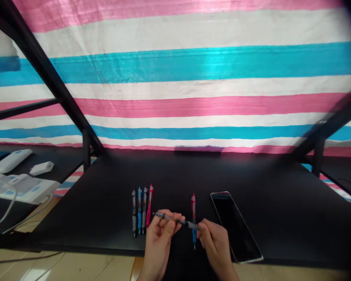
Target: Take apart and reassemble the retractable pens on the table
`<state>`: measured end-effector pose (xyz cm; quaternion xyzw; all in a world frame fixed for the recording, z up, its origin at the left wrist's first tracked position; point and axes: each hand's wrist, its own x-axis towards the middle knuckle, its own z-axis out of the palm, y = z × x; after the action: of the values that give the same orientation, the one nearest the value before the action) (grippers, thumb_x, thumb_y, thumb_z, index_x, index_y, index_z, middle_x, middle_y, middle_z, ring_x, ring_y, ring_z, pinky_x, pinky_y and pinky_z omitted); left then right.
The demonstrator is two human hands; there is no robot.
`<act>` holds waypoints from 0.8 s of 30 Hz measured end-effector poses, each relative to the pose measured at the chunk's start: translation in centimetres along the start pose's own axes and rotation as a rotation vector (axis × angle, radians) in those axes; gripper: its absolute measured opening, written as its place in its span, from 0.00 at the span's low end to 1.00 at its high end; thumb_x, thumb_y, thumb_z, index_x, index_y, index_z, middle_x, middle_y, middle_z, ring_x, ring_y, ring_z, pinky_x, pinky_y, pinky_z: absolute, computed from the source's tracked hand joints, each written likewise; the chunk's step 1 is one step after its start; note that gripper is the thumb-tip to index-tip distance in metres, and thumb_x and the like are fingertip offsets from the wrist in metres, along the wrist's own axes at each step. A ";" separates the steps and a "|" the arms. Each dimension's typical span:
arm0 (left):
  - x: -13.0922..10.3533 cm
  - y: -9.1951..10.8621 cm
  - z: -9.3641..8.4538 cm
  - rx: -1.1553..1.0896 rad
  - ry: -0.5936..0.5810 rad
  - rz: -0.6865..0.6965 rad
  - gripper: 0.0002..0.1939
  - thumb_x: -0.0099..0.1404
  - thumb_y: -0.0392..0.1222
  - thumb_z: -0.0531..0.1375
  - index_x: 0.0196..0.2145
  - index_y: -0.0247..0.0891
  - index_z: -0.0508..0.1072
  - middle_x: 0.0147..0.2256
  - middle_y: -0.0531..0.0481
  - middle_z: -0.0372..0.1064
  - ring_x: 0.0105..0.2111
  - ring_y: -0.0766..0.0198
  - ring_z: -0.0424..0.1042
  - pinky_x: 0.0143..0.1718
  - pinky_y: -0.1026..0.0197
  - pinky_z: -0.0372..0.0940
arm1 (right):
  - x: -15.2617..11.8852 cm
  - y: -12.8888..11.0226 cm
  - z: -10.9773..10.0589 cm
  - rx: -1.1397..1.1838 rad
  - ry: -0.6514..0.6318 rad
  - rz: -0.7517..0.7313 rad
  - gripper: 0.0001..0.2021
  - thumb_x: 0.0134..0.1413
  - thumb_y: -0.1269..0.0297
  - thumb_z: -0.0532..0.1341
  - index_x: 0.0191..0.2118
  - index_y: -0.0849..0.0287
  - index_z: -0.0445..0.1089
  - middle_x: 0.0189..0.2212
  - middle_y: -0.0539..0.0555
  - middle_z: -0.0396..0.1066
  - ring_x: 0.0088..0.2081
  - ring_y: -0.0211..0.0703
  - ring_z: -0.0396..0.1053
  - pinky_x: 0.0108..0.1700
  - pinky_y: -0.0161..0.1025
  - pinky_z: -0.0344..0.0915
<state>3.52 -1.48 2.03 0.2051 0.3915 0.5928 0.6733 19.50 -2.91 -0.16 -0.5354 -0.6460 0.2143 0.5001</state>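
Both hands hold one black-and-grey pen [180, 221] level above the table's front part. My left hand [160, 238] is closed around its left half, thumb and fingers pinching the barrel. At the pen's right end, the grey grip, my right hand [215, 240] has its fingers closed. Underneath lies a pen with a red top and blue grip [194, 210], partly covered by the held pen. Left of my left hand, several pens lie side by side: a grey-black pen [134, 212], a blue pen [139, 210], another grey-black pen [144, 207] and a pink pen [149, 207].
A smartphone [235, 226] with a dark screen lies right of my right hand on the black table [105, 203]. Slanted black frame bars [55, 82] rise at both sides, before a striped sheet [193, 62]. A white power strip [32, 189] with cables stands at left.
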 end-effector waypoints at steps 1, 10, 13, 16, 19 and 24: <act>0.0 -0.1 0.0 -0.015 -0.004 -0.009 0.17 0.51 0.43 0.76 0.35 0.38 0.76 0.35 0.47 0.81 0.40 0.55 0.81 0.44 0.59 0.73 | 0.0 0.1 0.0 0.014 -0.020 0.016 0.25 0.72 0.60 0.50 0.21 0.57 0.66 0.13 0.45 0.61 0.15 0.34 0.63 0.20 0.30 0.58; 0.3 0.1 0.1 -0.070 0.111 0.027 0.20 0.49 0.44 0.77 0.36 0.38 0.75 0.35 0.46 0.81 0.41 0.53 0.81 0.48 0.54 0.72 | 0.0 0.5 0.1 0.095 0.078 -0.003 0.07 0.66 0.62 0.60 0.43 0.56 0.74 0.33 0.54 0.78 0.32 0.43 0.78 0.34 0.33 0.73; 0.2 0.0 0.0 -0.062 0.100 0.031 0.19 0.51 0.44 0.76 0.37 0.39 0.75 0.36 0.46 0.81 0.41 0.54 0.80 0.48 0.54 0.72 | 0.3 0.3 -0.2 0.032 0.044 -0.027 0.11 0.68 0.62 0.58 0.34 0.56 0.74 0.26 0.51 0.75 0.27 0.41 0.75 0.30 0.33 0.71; 0.2 0.1 -0.1 -0.050 0.107 0.031 0.19 0.50 0.44 0.77 0.36 0.38 0.76 0.36 0.46 0.81 0.40 0.54 0.81 0.46 0.55 0.73 | 0.4 0.0 -0.3 0.001 -0.010 -0.070 0.13 0.69 0.62 0.57 0.33 0.56 0.75 0.23 0.50 0.74 0.24 0.40 0.73 0.29 0.33 0.70; 0.3 0.3 -0.1 -0.057 0.123 0.046 0.20 0.49 0.45 0.77 0.36 0.38 0.76 0.35 0.46 0.81 0.40 0.55 0.81 0.46 0.56 0.73 | 0.2 0.2 -0.1 0.013 0.056 -0.099 0.10 0.66 0.61 0.62 0.48 0.56 0.75 0.32 0.53 0.79 0.28 0.42 0.77 0.32 0.34 0.73; 0.4 0.3 -0.1 -0.046 0.117 0.052 0.19 0.51 0.44 0.76 0.37 0.38 0.76 0.36 0.46 0.81 0.40 0.57 0.80 0.46 0.57 0.73 | 0.1 0.4 0.0 0.015 0.085 -0.111 0.08 0.67 0.65 0.59 0.37 0.56 0.75 0.28 0.52 0.77 0.27 0.42 0.76 0.30 0.34 0.71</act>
<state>3.21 -1.05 2.06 0.1645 0.4109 0.6299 0.6382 19.67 -2.64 -0.42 -0.5036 -0.6513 0.1683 0.5421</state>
